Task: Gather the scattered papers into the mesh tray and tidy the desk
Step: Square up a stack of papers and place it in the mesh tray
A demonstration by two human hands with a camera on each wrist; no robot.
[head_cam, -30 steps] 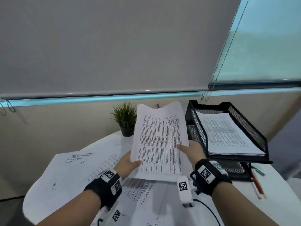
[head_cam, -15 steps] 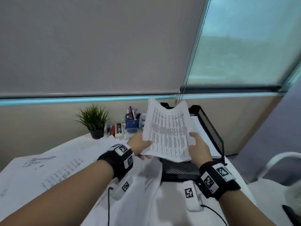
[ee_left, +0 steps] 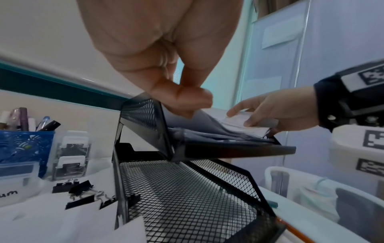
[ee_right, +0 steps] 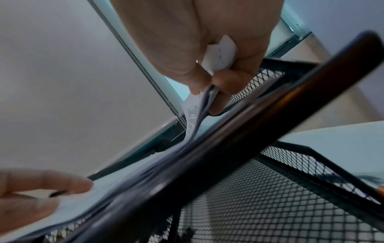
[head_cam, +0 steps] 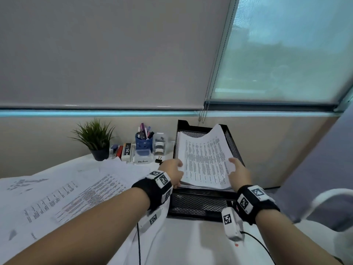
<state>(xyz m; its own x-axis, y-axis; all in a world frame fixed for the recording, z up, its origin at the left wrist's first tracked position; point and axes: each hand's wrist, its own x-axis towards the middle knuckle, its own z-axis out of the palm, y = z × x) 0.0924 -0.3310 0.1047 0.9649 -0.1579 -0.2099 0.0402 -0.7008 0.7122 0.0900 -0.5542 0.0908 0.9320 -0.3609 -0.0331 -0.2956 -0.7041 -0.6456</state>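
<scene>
A black two-tier mesh tray (head_cam: 232,142) stands at the desk's right back. A sheaf of printed papers (head_cam: 204,161) lies on the stack in its top tier, its far edge curling up. My left hand (head_cam: 176,169) pinches the sheaf's left edge, thumb on top, seen close in the left wrist view (ee_left: 185,105). Thumb and fingers of my right hand (head_cam: 234,165) pinch the right edge (ee_right: 209,88). The lower tier (ee_left: 187,197) holds no paper. More printed sheets (head_cam: 76,192) lie scattered over the desk's left half.
Along the back wall stand a potted plant (head_cam: 95,140), a blue pen cup (head_cam: 144,142) and a clear box of clips (head_cam: 160,146). Loose black binder clips (ee_left: 83,195) lie beside the tray. A white chair (head_cam: 332,203) stands to the right of the desk.
Both hands carried the sheaf from upright over the desk's middle to the right and laid it down onto the top tier's stack. My view turned right with it.
</scene>
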